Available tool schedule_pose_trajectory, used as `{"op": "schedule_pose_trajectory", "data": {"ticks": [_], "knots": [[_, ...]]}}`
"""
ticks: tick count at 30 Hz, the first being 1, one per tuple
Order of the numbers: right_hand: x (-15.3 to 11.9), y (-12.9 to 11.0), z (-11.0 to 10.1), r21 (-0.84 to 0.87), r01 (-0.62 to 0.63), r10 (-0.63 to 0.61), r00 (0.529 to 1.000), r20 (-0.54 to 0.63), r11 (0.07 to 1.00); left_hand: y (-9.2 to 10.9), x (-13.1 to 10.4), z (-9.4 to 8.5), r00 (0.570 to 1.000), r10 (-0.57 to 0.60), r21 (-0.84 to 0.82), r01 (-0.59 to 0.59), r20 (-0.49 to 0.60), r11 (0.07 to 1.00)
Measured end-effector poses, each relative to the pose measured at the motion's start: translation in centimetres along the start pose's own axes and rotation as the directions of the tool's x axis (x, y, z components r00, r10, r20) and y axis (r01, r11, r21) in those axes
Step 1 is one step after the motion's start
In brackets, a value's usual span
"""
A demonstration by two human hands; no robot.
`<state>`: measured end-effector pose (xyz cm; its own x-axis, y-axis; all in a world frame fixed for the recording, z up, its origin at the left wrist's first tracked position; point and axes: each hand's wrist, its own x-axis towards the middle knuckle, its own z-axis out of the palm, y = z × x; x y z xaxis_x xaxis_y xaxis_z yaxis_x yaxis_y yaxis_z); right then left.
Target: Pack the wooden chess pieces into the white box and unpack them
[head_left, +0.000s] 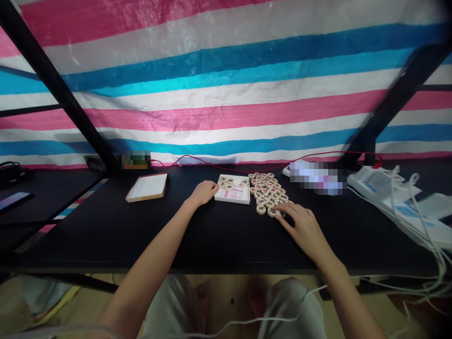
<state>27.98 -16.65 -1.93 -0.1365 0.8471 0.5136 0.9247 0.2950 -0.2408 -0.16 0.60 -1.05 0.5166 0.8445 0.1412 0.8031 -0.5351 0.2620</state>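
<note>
A white box (232, 201) holds several round wooden pieces with dark characters toward its back, over a pink-patterned bottom. My left hand (205, 192) has its fingers closed at the box's left edge. Right of the box, rows of round wooden pieces (265, 190) lie side by side, red characters toward the back and dark ones nearer. At the front right of these rows, my right hand (299, 222) pinches a round piece (280, 213) between thumb and fingers, beside another piece with a dark character.
An open box lid (147, 187) lies at left. White power strips (406, 202) with cables stand at right, near a blurred packet (318, 178). A red cable (212, 166) runs along the back. Black posts rise on both sides; a phone (14, 200) lies far left.
</note>
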Motion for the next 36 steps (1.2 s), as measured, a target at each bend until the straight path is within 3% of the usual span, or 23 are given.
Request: {"op": "schedule_pose_trajectory", "data": {"ticks": [26,36], "knots": [[-0.4,1.4,1.3,0.175,-0.076,0.089,0.994,-0.069,0.982,0.2,-0.1,-0.1,1.0,0.014,0.011,-0.014,-0.006,1.0],[-0.3,0.8,0.8,0.053,-0.057,0.061,0.996,-0.067,0.997,0.2,-0.1,-0.2,1.0,0.02,0.027,-0.02,0.001,0.999]]}}
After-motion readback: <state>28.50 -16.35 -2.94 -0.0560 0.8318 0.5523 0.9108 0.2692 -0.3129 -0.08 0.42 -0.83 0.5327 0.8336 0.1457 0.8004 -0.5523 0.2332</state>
